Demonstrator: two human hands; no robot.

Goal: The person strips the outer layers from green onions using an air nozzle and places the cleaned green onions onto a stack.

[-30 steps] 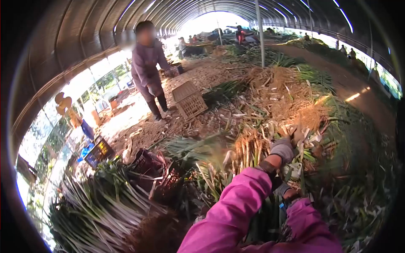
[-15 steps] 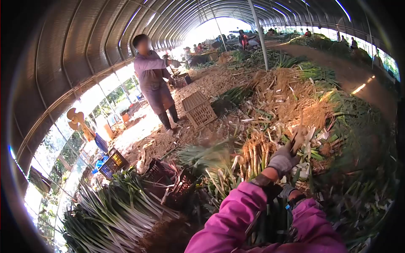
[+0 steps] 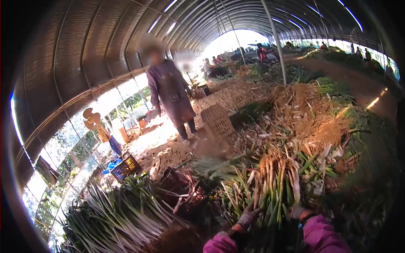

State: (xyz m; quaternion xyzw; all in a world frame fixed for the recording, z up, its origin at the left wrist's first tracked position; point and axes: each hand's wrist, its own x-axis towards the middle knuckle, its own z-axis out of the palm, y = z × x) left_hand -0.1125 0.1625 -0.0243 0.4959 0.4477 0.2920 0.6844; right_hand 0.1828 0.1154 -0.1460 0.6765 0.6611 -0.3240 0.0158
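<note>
A row of green onions [image 3: 276, 181], with brown roots and pale shafts, lies in front of me with the roots pointing away. My left hand [image 3: 249, 216], in a pale glove, is closed around stalks at the left edge of these onions. My right hand [image 3: 298, 211], also gloved, is closed at the right edge, against a whitish stalk; its fingers are partly hidden. To the left lies a big pile of cleaned green onions [image 3: 126, 211] with white shafts and dark green leaves.
A dark red crate [image 3: 171, 179] stands beside the pile, and a yellowish crate [image 3: 125, 168] is behind it. A person in an apron [image 3: 171, 88] stands near an upturned basket [image 3: 217, 121]. Root and leaf scraps [image 3: 312, 111] cover the ground ahead. A metal post [image 3: 276, 42] rises beyond.
My left hand has come back from its forward reach over the scraps to the onions' left side. My right hand is at their right side. The standing person has lowered an outstretched arm.
</note>
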